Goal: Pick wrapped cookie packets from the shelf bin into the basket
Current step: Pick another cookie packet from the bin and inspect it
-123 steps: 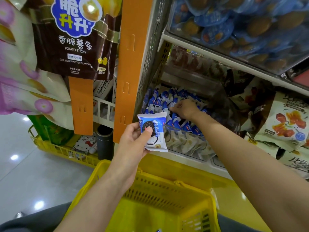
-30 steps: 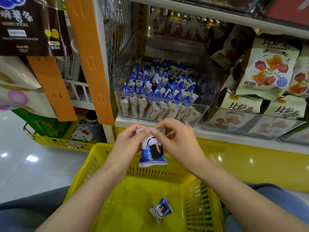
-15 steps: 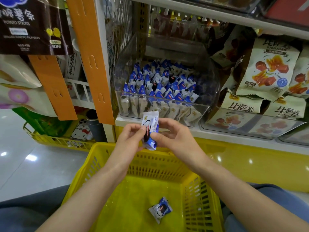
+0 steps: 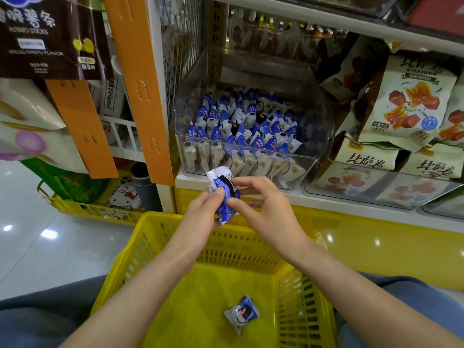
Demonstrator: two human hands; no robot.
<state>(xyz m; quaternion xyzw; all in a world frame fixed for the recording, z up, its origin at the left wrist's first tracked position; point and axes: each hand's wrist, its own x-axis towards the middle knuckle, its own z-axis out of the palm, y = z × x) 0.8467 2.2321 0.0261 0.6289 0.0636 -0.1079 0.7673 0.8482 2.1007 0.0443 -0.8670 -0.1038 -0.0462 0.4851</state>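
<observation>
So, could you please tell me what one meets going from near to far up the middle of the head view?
Loose cookie packet → far rim of the yellow basket → held cookie packet, pinched between left hand and right hand → clear shelf bin of packets.

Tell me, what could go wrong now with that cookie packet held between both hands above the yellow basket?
1. The held packet is pinched only by the fingertips of the left hand and right hand, so it might slip early.
2. It hangs near the far rim of the basket, so a drop might land outside, by the shelf base or on the floor.
3. It looks bent between the hands; squeezing may crack the cookie.
</observation>
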